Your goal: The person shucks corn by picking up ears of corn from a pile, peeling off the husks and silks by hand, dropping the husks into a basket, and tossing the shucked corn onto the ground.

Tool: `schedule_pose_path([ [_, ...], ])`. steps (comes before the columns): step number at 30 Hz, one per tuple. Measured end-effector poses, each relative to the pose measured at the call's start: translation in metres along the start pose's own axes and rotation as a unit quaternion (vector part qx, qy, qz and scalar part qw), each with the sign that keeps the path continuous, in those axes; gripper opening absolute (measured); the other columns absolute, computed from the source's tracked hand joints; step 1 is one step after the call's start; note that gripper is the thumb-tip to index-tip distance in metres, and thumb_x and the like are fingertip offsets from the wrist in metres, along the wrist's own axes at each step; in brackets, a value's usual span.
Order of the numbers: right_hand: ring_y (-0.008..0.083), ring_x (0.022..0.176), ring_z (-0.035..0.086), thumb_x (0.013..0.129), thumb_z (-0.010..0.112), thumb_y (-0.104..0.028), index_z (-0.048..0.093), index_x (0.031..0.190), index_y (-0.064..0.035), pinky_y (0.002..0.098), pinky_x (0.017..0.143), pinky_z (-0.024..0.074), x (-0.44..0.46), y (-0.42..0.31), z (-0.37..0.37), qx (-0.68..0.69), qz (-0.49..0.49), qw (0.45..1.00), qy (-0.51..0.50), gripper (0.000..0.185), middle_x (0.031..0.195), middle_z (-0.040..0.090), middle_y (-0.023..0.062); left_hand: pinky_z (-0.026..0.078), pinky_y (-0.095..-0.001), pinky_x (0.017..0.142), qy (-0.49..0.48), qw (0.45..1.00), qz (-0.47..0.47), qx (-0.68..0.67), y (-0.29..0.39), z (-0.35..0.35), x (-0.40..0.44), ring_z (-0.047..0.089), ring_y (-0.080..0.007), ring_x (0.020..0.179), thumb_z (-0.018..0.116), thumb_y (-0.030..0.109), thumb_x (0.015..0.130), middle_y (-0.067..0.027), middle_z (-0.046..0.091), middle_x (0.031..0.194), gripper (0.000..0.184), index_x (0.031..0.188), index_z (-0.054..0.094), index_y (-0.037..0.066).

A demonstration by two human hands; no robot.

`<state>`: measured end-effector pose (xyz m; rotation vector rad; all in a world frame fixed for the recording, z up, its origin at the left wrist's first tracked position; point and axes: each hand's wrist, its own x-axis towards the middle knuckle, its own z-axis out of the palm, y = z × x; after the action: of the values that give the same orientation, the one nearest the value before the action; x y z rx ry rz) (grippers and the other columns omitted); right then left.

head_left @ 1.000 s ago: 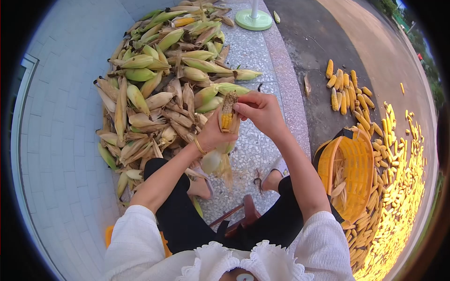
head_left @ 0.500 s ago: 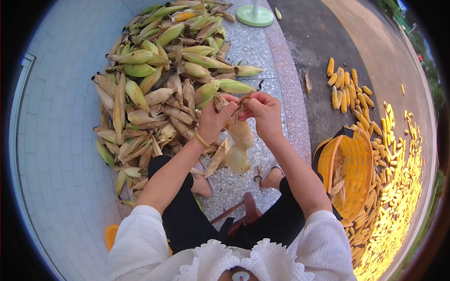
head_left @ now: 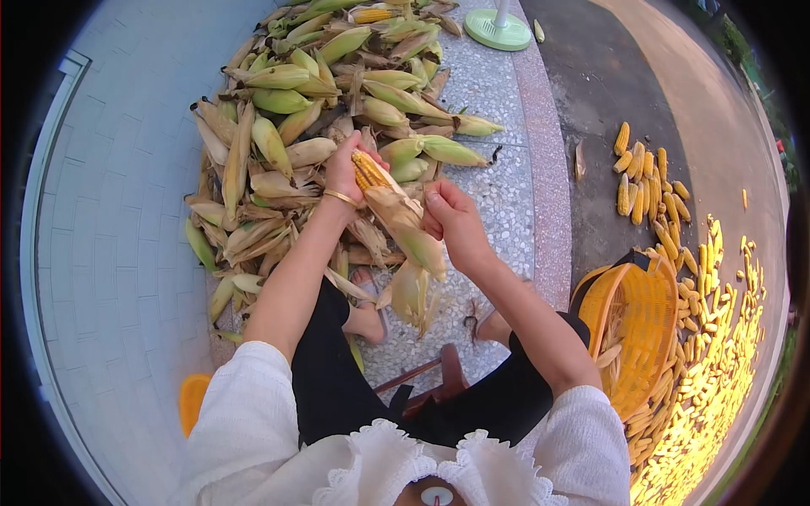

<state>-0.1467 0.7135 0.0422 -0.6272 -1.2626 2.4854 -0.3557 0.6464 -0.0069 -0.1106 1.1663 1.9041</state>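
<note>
A partly husked ear of corn [head_left: 369, 174] slants through the middle of the head view, its yellow kernels bare at the upper end. My left hand [head_left: 344, 175] is closed around that end from the left side. Pale husk [head_left: 412, 234] still wraps the lower part, and loose leaves hang down from it. To the right, my right hand [head_left: 456, 221] is closed in a pinch on a strip of the husk, pulled out to the side of the ear. Its fingertips are partly hidden by the hand itself.
A heap of unhusked corn [head_left: 283, 101] lies along the left and far side. At right stands a yellow plastic basket [head_left: 662, 337] with husks inside. Beyond it, many husked ears [head_left: 717, 371] cover the ground. A pale green round base [head_left: 498, 32] stands at the back.
My hands were close together at the ear's tip and have moved apart. The husk has come down, baring yellow kernels. The whole view has shifted slightly.
</note>
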Motion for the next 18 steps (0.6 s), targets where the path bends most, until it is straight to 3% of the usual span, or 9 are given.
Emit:
schedule_pose_path([
  [1, 0.0052, 0.053, 0.028, 0.096, 0.045, -0.016, 0.046, 0.085, -0.0073, 0.0217, 0.049, 0.0243, -0.015, -0.002, 0.004, -0.062, -0.019, 0.998, -0.011, 0.015, 0.063, 0.035, -0.0046, 0.051, -0.0440, 0.056, 0.035, 0.999, -0.015, -0.031, 0.016, -0.013, 0.004, 0.060, -0.0324, 0.057, 0.058, 0.032, 0.085, -0.0125, 0.057, 0.061, 0.029, 0.070, 0.048, 0.009],
  [6, 0.0030, 0.061, 0.034, 0.094, 0.048, -0.015, 0.050, 0.087, -0.0073, 0.0199, 0.053, 0.0291, -0.109, -0.021, -0.017, -0.168, 0.007, 0.984, -0.058, 0.011, 0.068, 0.040, -0.0060, 0.051, -0.0469, 0.061, 0.071, 0.994, 0.051, -0.064, 0.077, -0.104, 0.017, 0.060, -0.0342, 0.059, 0.058, 0.031, 0.084, -0.0134, 0.057, 0.061, 0.028, 0.070, 0.047, 0.010],
  [8, 0.0034, 0.061, 0.035, 0.093, 0.049, -0.014, 0.051, 0.086, -0.0067, 0.0201, 0.054, 0.0297, -0.116, -0.015, -0.037, -0.163, 0.000, 0.984, -0.075, 0.010, 0.068, 0.041, -0.0058, 0.051, -0.0467, 0.063, 0.094, 0.986, 0.029, -0.134, 0.098, -0.131, 0.015, 0.059, -0.0349, 0.061, 0.057, 0.030, 0.085, -0.0145, 0.057, 0.063, 0.027, 0.070, 0.047, 0.010],
  [9, 0.0038, 0.061, 0.036, 0.093, 0.050, -0.014, 0.051, 0.085, -0.0060, 0.0205, 0.054, 0.0304, -0.119, -0.008, -0.039, -0.188, 0.011, 0.980, -0.058, 0.011, 0.068, 0.042, -0.0052, 0.051, -0.0468, 0.065, 0.120, 0.989, 0.031, -0.079, 0.090, -0.124, 0.011, 0.059, -0.0348, 0.062, 0.056, 0.030, 0.086, -0.0148, 0.057, 0.063, 0.028, 0.069, 0.047, 0.009],
  [12, 0.0082, 0.066, 0.047, 0.090, 0.056, -0.016, 0.056, 0.091, -0.0034, 0.0242, 0.060, 0.0388, -0.104, -0.021, -0.068, -0.311, 0.080, 0.945, -0.070, 0.013, 0.072, 0.052, -0.0002, 0.050, -0.0460, 0.064, 0.094, 0.986, 0.071, -0.113, 0.065, -0.105, 0.004, 0.059, -0.0333, 0.062, 0.053, 0.029, 0.088, -0.0132, 0.057, 0.062, 0.029, 0.068, 0.048, 0.009],
  [14, 0.0132, 0.087, 0.055, 0.090, 0.059, -0.029, 0.057, 0.106, -0.0021, 0.0277, 0.076, 0.0455, -0.081, -0.029, -0.082, -0.431, 0.087, 0.879, -0.182, 0.032, 0.096, 0.060, 0.0055, 0.050, -0.0454, 0.063, 0.024, 0.991, 0.092, -0.093, 0.066, -0.081, 0.000, 0.059, -0.0323, 0.063, 0.053, 0.028, 0.088, -0.0126, 0.056, 0.062, 0.028, 0.069, 0.048, 0.009],
  [15, 0.0178, 0.099, 0.054, 0.087, 0.062, -0.034, 0.055, 0.112, -0.0023, 0.0322, 0.086, 0.0429, -0.068, -0.029, -0.084, -0.434, 0.047, 0.890, -0.135, 0.041, 0.105, 0.059, 0.0070, 0.050, -0.0447, 0.063, -0.036, 0.989, 0.122, -0.071, 0.068, -0.069, -0.006, 0.059, -0.0313, 0.063, 0.052, 0.028, 0.089, -0.0120, 0.056, 0.063, 0.027, 0.069, 0.048, 0.009],
  [16, 0.0224, 0.110, 0.052, 0.084, 0.065, -0.039, 0.053, 0.118, -0.0025, 0.0367, 0.096, 0.0403, -0.056, -0.025, -0.080, -0.434, 0.008, 0.896, -0.088, 0.052, 0.114, 0.058, 0.0086, 0.050, -0.0447, 0.063, -0.038, 0.990, 0.110, -0.073, 0.067, -0.056, -0.012, 0.059, -0.0313, 0.063, 0.052, 0.028, 0.089, -0.0120, 0.056, 0.063, 0.027, 0.069, 0.048, 0.009],
  [18, 0.0264, 0.119, 0.047, 0.078, 0.068, -0.045, 0.050, 0.121, -0.0005, 0.0398, 0.102, 0.0341, -0.033, -0.014, -0.062, -0.495, -0.042, 0.867, -0.032, 0.065, 0.121, 0.054, 0.0116, 0.050, -0.0433, 0.063, -0.101, 0.982, 0.155, 0.021, 0.061, -0.030, -0.023, 0.060, -0.0295, 0.063, 0.052, 0.027, 0.089, -0.0103, 0.056, 0.064, 0.026, 0.070, 0.047, 0.010],
])
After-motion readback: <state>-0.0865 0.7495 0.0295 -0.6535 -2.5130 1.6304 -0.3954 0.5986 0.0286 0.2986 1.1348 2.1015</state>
